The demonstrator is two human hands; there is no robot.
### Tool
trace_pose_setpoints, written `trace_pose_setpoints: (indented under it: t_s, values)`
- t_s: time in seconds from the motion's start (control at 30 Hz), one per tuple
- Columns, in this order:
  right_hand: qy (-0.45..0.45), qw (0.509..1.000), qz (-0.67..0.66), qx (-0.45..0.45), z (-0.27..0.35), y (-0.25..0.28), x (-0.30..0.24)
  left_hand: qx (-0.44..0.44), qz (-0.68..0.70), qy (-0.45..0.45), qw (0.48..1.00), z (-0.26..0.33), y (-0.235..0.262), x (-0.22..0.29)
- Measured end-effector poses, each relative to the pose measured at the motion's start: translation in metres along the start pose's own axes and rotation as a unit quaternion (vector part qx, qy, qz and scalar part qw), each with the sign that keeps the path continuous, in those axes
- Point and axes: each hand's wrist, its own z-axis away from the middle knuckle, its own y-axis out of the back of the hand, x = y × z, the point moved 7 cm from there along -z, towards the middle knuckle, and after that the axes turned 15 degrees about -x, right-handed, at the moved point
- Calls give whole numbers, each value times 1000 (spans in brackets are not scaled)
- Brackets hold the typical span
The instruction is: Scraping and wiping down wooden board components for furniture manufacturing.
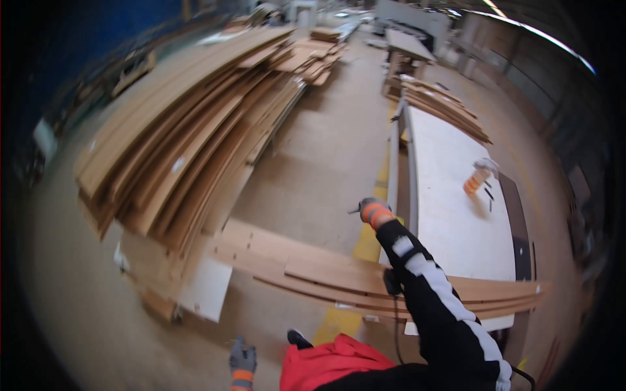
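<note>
My right hand (pixel 373 210), in a grey glove with an orange cuff, reaches out over the aisle beside the white-topped table (pixel 456 189). Its fingers are closed, and a small dark tip pokes out on the left; what it belongs to I cannot make out. Low in the picture my left hand (pixel 242 360), gloved alike, hangs with its fingers stretched out and nothing in them. Long wooden boards (pixel 313 264) bridge the gap between the table and the board stack. A dark object (pixel 392 282) with a cable sits on these boards, partly behind my right sleeve.
A large stack of long boards (pixel 189 130) fills the left side. An orange-and-clear container (pixel 479 177) and small dark pieces stand on the white table. More boards (pixel 447 107) lie at its far end. Yellow floor marking (pixel 368 241) runs beside the table.
</note>
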Motion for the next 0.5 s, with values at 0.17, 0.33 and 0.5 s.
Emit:
trace_pose_setpoints:
  t_s: [0.17, 0.33, 0.5]
  values:
    - [32, 924, -346, 160, 120, -56, 137, -130, -113, -378, 910, -53, -96, 193]
    - [-51, 738, -616, 269, 323, -146, 228, -218, -285, -579, 732, 4, -242, 352]
    - [-92, 575, -754, 303, 446, -280, 299, -247, -386, -620, 637, 55, -412, 393]
